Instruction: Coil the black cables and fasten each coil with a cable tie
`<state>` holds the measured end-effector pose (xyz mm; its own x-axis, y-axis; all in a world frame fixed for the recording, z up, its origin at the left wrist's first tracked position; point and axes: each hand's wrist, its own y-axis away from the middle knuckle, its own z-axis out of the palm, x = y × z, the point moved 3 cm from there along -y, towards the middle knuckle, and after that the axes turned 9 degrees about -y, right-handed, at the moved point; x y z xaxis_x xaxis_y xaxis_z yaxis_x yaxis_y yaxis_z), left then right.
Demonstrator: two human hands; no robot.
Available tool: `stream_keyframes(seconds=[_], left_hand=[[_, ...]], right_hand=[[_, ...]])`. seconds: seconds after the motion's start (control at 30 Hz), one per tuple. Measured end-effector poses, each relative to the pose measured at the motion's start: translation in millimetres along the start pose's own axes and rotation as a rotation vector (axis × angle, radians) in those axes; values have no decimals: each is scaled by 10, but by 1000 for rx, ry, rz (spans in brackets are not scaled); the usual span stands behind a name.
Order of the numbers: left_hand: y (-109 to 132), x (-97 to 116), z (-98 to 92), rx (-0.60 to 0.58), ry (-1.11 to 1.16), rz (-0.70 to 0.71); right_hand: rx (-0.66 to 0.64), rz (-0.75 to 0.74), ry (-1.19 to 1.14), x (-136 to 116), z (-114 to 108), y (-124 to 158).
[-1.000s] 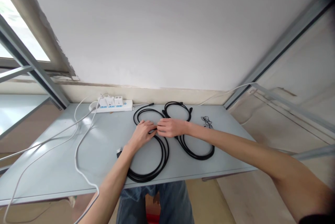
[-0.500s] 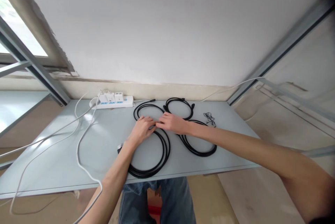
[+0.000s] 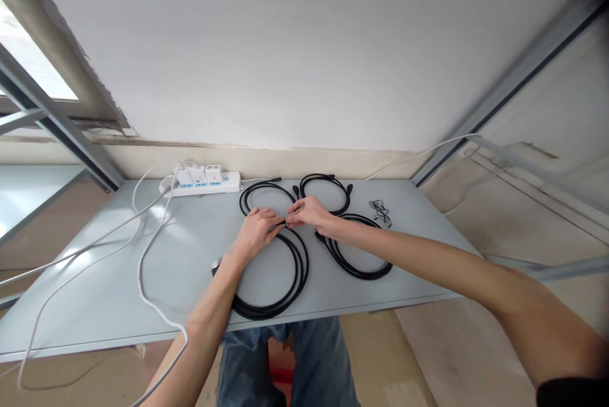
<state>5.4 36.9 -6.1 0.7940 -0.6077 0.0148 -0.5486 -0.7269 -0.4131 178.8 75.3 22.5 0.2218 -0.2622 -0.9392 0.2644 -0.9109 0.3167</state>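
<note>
1. Person's left hand (image 3: 257, 231) is curled, pinching the cable (image 3: 303, 265) where its loops cross, mid-table (image 3: 95, 305).
2. Their right hand (image 3: 311, 212) pinches the same spot, fingertips meeting the left's.
3. A second cable (image 3: 362, 275) lies coiled just right of it, passing under the right wrist.
4. White power strip (image 3: 204, 182) sits at the back edge.

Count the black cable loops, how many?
4: front loop near the table edge, back-left loop beyond the left hand, back-right loop beyond the right hand, right loop under that arm. Hands may hide more.
</note>
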Motion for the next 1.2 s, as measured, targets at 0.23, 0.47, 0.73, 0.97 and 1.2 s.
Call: stream_keyframes(seconds=[0.23,0.47,0.73,0.97,1.2], left_hand=[[3,7,4,19,51,12],[6,34,-15,5,89,8],[6,7,13,29,127,-35],[-9,14,-11,11,134,-57],[-6,22,-17,-16,141,-51]], right_hand=[[-156,175,-187,93,-104,-26],[-493,-273,256,-160,-163,-83],[-527,-905,943,-270,-78,105],[-473,-1407,1463,-258,-30,268],[-544,-1536,1429,-218,-37,262]])
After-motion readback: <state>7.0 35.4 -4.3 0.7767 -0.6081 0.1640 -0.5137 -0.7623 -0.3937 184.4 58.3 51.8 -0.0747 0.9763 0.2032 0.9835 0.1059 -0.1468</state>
